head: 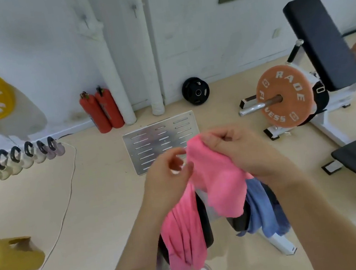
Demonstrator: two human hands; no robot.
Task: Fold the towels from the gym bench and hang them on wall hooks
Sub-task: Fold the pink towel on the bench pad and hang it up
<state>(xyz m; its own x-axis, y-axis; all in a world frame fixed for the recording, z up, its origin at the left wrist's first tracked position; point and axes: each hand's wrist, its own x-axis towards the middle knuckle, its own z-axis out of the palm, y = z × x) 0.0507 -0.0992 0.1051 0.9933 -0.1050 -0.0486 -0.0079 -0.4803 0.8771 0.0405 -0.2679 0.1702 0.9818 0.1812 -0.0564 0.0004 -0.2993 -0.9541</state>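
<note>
Here, right hand point(238, 147) pinched the top edge of the pink towel point(220, 183), long axis hanging straight down; left hand point(167, 177) curled beside its left edge, hold unclear.

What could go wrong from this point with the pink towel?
1. The right hand pinches one corner of the pink towel. Whether the left hand holds it is unclear, so it may slip.
2. The towel's long end hangs bunched low, so the fold may come out skewed.
3. The blue towel is draped just beneath and could get dragged off.
</note>
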